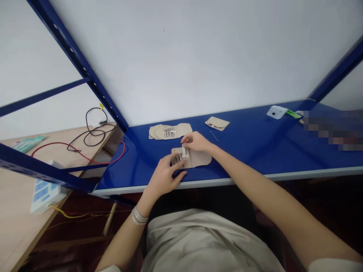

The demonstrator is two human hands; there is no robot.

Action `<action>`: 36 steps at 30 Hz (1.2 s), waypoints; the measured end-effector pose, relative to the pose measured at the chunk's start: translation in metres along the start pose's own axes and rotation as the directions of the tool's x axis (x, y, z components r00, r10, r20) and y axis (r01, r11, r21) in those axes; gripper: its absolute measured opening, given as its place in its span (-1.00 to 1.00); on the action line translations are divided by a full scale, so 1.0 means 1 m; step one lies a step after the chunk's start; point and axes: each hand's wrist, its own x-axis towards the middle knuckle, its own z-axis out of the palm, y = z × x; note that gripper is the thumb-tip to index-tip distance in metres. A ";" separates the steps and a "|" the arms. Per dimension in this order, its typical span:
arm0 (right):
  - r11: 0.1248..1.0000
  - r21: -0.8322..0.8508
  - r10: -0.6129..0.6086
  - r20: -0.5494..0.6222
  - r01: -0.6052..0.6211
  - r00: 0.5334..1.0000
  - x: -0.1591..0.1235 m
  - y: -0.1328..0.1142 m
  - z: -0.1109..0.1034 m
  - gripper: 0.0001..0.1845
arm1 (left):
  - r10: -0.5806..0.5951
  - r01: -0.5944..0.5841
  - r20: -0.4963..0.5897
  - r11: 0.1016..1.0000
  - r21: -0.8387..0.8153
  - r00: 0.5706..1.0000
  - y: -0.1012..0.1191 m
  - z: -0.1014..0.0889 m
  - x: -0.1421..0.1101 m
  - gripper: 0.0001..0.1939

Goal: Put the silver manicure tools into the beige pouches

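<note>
An opened beige manicure case (200, 158) lies near the front edge of the blue table, its flap to the right and small metal tools in its left half. My left hand (166, 173) rests over that left half, fingers spread and thumb apart, covering part of the tools. At the case's top edge my right hand (195, 142) has its thumb and fingers pinched together. A small pale flat tool (183, 152) stands out of the case right at those fingertips; its upper end is hidden by them.
Behind sit several overlapping beige cases (183, 129), the front one open with metal tools. A closed case (217, 123) and a thin metal stick (214, 136) lie to their right. Further right are a white card-like item (276, 112) and a green item (293, 114). Blue rack posts (85, 68) frame the table.
</note>
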 end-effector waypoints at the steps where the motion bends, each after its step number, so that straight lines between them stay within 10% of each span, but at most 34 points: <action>1: 1.000 0.003 0.002 -0.025 -0.002 1.000 0.002 0.003 0.000 -0.84 | -0.002 0.002 -0.001 1.000 -0.003 1.000 0.000 0.000 0.000 -0.62; 15: 0.942 -0.206 0.142 -0.470 -0.264 0.871 0.007 0.028 -0.062 -0.80 | -0.022 0.022 -0.010 1.000 -0.018 1.000 -0.002 0.002 -0.002 -0.62; 36: 0.920 -0.196 0.216 -0.470 -0.340 0.856 0.003 0.055 -0.084 -0.81 | -0.018 0.018 -0.016 1.000 -0.002 1.000 -0.002 0.001 -0.001 -0.63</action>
